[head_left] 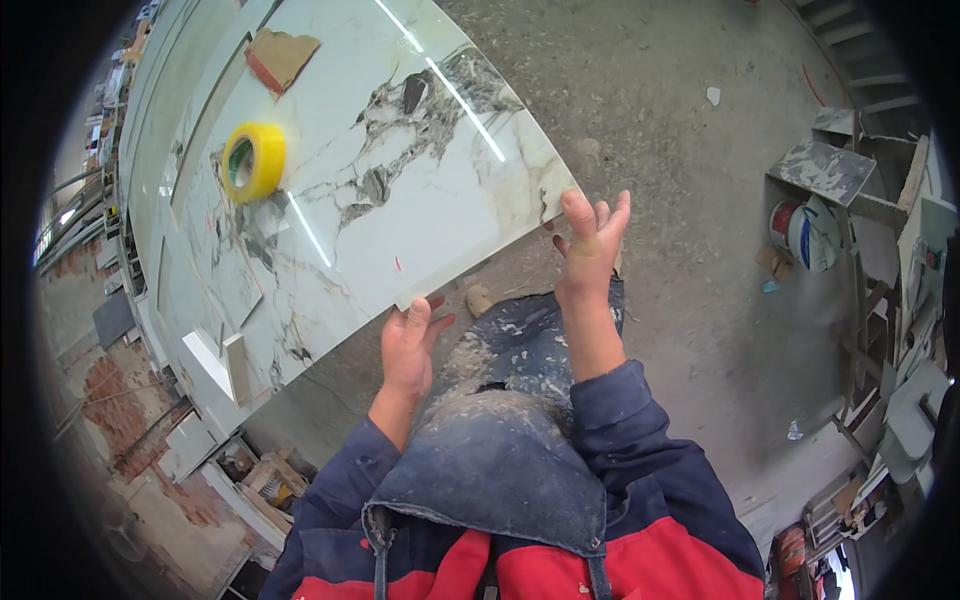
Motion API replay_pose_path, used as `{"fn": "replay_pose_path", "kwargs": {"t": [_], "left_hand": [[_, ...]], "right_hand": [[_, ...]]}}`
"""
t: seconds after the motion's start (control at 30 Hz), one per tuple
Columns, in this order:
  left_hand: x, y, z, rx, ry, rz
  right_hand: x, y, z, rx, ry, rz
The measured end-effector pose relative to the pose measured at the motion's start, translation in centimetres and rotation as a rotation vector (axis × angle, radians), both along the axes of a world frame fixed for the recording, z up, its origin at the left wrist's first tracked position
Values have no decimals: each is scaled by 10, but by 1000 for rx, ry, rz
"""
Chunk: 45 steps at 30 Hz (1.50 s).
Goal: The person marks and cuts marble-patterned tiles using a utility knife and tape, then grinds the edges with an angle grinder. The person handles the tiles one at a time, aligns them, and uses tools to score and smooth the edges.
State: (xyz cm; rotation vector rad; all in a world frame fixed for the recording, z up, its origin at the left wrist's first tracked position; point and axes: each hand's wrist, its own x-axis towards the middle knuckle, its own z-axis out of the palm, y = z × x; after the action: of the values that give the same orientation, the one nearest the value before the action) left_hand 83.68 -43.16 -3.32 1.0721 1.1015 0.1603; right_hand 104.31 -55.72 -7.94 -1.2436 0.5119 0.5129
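Note:
A large glossy white marble-patterned tile [400, 180] lies flat in front of me, its near edge slanting from lower left to upper right. My left hand [408, 345] is at the near edge of the tile, fingers spread and touching the rim. My right hand [590, 240] reaches the tile's right corner, fingers apart and thumb against the edge. Neither hand holds a loose object. A roll of yellow tape [252, 160] stands on the tile's far left part.
A broken brown tile piece [280, 57] lies on the far end. White tile offcuts [220, 365] sit at the lower left beside brick rubble [120, 410]. Dusty concrete floor [700, 280] spreads right, with a stand and buckets [810, 230] at the right edge.

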Motion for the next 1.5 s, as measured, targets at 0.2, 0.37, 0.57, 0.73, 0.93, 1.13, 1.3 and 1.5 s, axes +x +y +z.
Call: {"fn": "replay_pose_path", "kwargs": {"t": [0.2, 0.37, 0.57, 0.73, 0.93, 1.13, 1.3, 1.5], "left_hand": [[4, -1, 6, -47, 13, 12], [4, -1, 6, -49, 0, 32], [5, -1, 7, -77, -21, 28], [7, 1, 11, -94, -26, 10], [-2, 2, 8, -102, -66, -9], [-22, 4, -2, -70, -143, -1], [-48, 5, 9, 13, -58, 31], [-80, 10, 34, 38, -91, -80]], "right_hand": [[5, -3, 2, -109, -15, -2], [-7, -3, -9, -329, -105, 39], [-49, 14, 2, -379, -106, 131], [-99, 37, 6, -457, -79, 294], [-133, 50, 9, -371, -63, 417], [-155, 63, 8, -374, -60, 562], [-149, 64, 7, -272, -20, 557], [-82, 39, 19, -331, 105, 416]]}}
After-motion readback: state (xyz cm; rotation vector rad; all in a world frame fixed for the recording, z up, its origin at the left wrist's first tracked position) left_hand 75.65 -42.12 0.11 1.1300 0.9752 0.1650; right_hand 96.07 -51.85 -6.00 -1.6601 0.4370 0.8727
